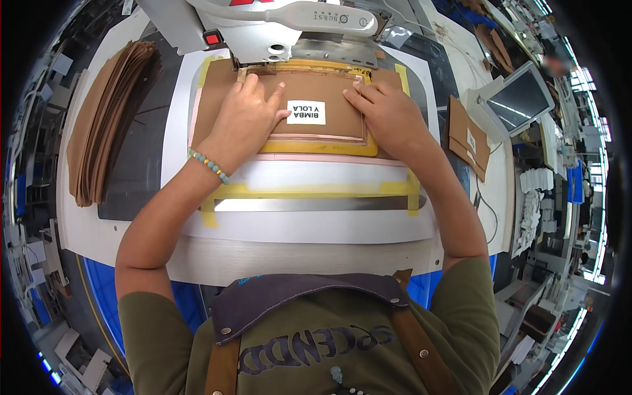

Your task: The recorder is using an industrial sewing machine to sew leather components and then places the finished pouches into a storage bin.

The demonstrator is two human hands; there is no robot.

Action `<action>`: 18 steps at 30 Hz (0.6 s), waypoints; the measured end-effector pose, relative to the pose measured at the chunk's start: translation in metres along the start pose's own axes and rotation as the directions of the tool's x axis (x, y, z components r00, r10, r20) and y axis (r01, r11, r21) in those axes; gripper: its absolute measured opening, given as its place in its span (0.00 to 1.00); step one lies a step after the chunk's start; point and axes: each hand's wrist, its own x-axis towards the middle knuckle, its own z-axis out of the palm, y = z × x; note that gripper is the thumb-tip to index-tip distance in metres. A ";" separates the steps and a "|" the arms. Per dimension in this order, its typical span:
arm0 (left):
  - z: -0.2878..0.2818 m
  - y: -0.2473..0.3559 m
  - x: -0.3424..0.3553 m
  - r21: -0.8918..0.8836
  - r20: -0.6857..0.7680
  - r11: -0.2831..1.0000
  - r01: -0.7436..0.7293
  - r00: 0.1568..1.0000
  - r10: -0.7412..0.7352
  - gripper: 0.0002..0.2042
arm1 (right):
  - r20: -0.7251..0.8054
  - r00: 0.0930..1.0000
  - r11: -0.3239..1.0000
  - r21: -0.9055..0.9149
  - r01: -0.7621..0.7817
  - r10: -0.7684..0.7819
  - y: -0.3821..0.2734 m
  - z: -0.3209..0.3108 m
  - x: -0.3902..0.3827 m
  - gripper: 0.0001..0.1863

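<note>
A flat brown panel (316, 79) with a white printed label (307, 112) lies inside a yellow-edged frame (322, 147), under the front of a white sewing machine (283, 33). Across the panel's left part rests my left hand (247, 112), its fingers apart and the longest ones reaching the upper left corner near the machine. My right hand (388, 115) lies over the frame's right side. Its fingers are bent but apart, with the tips on the panel's upper right corner. Neither hand grips anything that I can see.
To the left stands a thick stack of brown panels (112, 125). On the right lie more brown pieces (469, 138) with a white label, beside a small tilted screen (517, 99). A white sheet (309, 227) with yellow tape and a metal strip (309, 204) is nearer me.
</note>
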 end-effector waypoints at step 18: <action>-0.022 0.028 0.010 -0.184 0.184 0.983 0.013 0.983 0.022 0.23 | -0.173 0.977 0.992 0.021 0.127 -0.121 -0.002 -0.002 0.006 0.22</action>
